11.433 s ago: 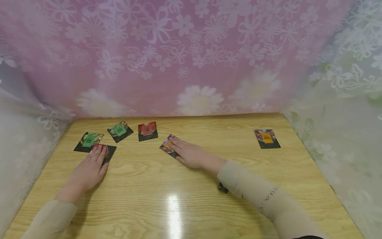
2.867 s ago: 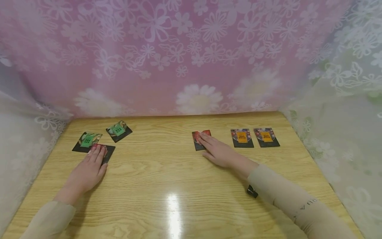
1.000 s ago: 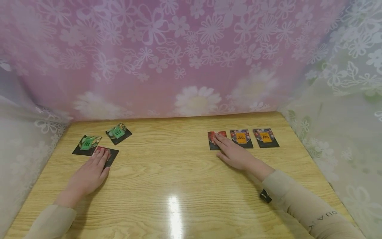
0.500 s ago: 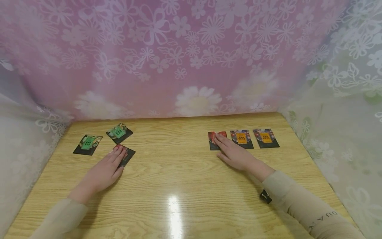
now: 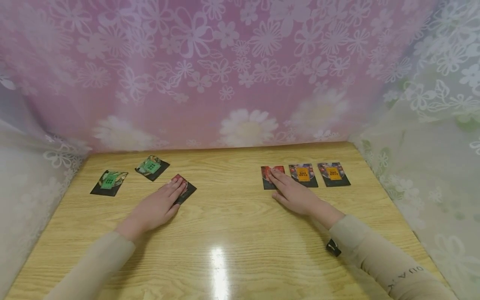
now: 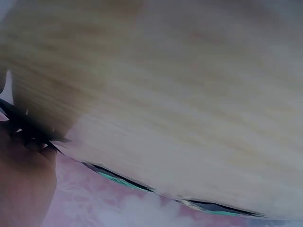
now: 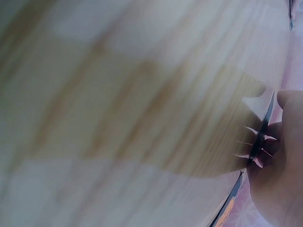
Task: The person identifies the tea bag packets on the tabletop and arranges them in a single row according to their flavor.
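My left hand point(image 5: 157, 207) lies flat on the wooden table point(image 5: 225, 233), its straight fingers pressing a red-labelled card point(image 5: 183, 188) left of centre. My right hand point(image 5: 294, 195) lies flat too, fingers resting on another red-labelled card point(image 5: 268, 175) at the right. Beside that card lie two orange-labelled cards point(image 5: 303, 174) point(image 5: 333, 173) in a row. Two green-labelled cards point(image 5: 109, 182) point(image 5: 151, 167) sit at the far left. The left wrist view shows the hand point(image 6: 23, 184) on a dark card edge point(image 6: 28, 130); the right wrist view shows the fingers point(image 7: 277, 165) on a card edge point(image 7: 262, 127).
A pink floral curtain point(image 5: 225, 71) hangs behind the table, and sheer white floral curtains point(image 5: 431, 137) close the left and right sides. A bright glare spot point(image 5: 219, 254) lies on the near middle of the table.
My left hand has slid its red-labelled card rightward, away from the green cards toward the table's middle. The right hand stays on its red card beside the orange ones.
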Motion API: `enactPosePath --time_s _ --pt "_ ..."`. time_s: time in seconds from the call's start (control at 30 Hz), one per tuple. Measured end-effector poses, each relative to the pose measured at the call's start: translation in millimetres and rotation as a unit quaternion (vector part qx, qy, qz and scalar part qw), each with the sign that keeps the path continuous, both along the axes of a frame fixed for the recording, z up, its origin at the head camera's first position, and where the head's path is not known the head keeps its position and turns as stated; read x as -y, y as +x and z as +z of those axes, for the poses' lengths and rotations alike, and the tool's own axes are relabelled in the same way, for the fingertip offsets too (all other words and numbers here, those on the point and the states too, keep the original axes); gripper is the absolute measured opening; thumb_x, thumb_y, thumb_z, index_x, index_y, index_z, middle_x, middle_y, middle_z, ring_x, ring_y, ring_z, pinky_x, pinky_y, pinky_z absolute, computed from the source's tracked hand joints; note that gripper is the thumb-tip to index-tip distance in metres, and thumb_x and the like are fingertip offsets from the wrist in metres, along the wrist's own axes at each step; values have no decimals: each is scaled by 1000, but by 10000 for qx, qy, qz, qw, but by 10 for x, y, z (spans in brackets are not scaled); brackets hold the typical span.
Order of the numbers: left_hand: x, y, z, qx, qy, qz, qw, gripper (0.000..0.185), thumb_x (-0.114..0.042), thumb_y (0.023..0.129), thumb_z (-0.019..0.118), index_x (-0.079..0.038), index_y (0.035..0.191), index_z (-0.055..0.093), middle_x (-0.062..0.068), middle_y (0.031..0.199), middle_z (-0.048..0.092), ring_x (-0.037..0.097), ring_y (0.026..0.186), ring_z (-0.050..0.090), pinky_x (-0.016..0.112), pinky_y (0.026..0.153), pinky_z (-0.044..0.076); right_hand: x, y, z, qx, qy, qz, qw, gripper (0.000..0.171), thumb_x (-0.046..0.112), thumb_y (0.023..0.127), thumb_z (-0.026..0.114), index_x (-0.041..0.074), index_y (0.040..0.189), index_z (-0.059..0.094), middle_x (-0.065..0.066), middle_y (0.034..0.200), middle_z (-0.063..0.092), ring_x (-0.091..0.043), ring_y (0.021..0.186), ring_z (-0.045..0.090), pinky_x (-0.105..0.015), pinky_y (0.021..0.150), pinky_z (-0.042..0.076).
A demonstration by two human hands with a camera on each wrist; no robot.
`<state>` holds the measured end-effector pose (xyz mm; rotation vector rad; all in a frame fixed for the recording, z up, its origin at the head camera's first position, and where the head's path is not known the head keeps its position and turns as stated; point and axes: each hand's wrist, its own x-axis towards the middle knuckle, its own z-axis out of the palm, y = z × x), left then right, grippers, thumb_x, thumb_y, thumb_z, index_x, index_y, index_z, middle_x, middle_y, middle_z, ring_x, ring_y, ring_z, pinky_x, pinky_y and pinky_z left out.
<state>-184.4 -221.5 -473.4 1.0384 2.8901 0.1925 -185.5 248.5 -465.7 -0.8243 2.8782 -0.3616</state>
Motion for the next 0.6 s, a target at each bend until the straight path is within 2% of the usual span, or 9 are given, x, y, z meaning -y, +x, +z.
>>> enactPosePath --time_s 0.4,0.6 --pt "-511 -227 17 351 2 -710 9969 63 -25 112 46 -1 167 28 19 176 24 38 164 25 53 134 27 -3 19 0 146 -33 -50 9999 68 33 113 53 2 168 26 -18 178 17 -40 164 22 -60 131 29" --pt "-755 -354 44 402 -228 -1050 9934 63 -25 113 43 -1 168 24 16 178 18 34 166 18 50 137 22 -3 12 9 82 -64 -37 9999 68 32 113 54 2 168 27 -18 178 19 -40 164 23 -61 131 29"
